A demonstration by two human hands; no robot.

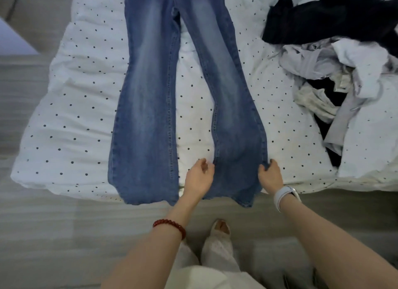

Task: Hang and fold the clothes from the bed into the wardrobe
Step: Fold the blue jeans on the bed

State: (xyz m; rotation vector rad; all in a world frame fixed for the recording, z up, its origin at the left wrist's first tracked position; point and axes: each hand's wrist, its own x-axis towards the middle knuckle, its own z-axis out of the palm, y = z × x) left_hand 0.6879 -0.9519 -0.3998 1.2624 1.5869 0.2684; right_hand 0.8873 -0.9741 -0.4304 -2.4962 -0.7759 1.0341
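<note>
My left hand (199, 176) and right hand (270, 175) pinch one hem of the unfolded jeans (150, 95); clothes pile (336, 73) at 2 o'clock remains.

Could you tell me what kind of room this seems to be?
Most likely a bedroom: a bed with a dotted white duvet, blue jeans spread flat on it, and a pile of unsorted clothes at its right side.
</note>
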